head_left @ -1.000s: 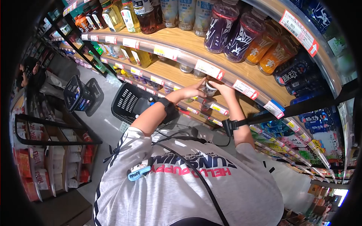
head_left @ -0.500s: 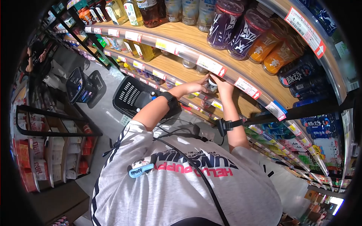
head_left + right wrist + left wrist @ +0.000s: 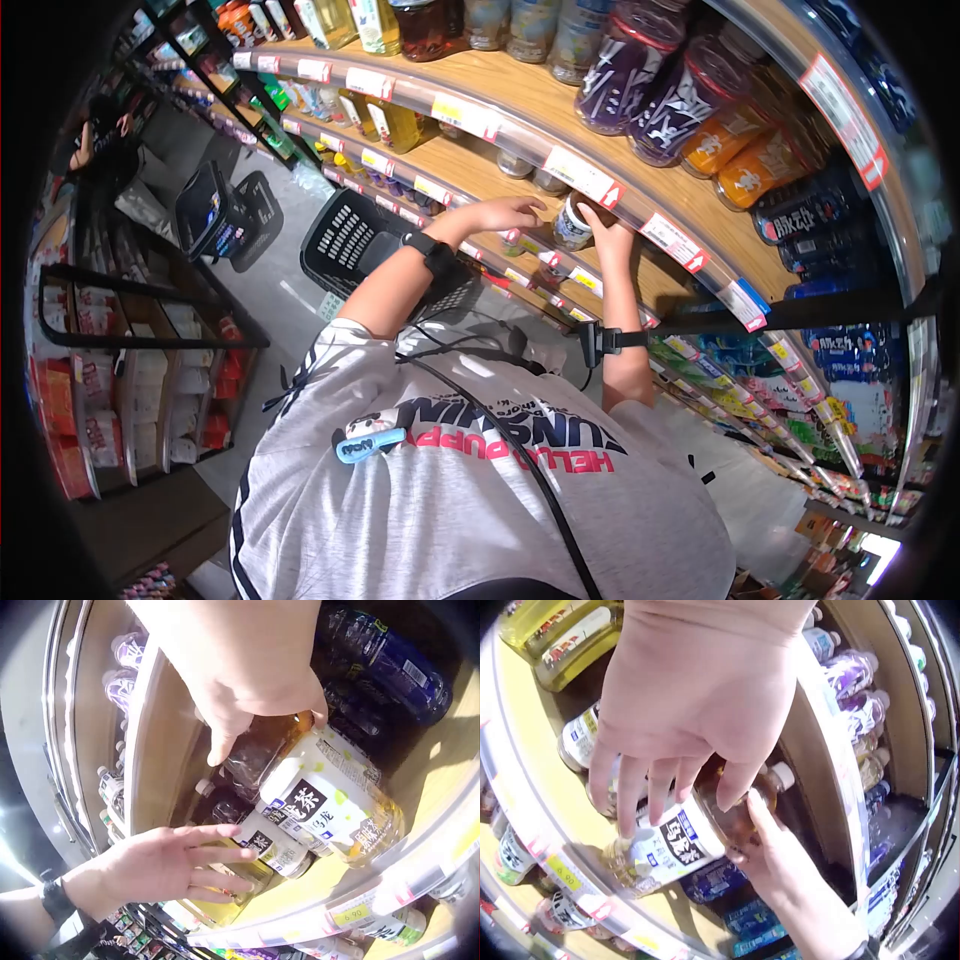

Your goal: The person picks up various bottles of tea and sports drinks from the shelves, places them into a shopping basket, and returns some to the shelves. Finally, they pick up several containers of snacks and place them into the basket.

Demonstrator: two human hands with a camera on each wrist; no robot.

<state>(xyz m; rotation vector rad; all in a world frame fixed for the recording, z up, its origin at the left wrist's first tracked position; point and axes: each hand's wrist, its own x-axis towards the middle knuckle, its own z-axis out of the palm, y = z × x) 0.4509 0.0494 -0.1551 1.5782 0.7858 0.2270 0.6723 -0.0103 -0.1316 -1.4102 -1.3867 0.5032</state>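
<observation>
At front of pale wooden shop shelving (image 3: 431,769), noted white-labelled clear plastic bottle of amber tea (image 3: 330,796), gripped round upper part by right hand (image 3: 612,238), presumably for steadiness, with left hand (image 3: 508,213) empty, fingers apart, nearby.

Head view strongly bowed, corners black; bright light falls on the shirt (image 3: 430,530). Left wrist view: glare whitens a shelf edge (image 3: 832,750).
</observation>
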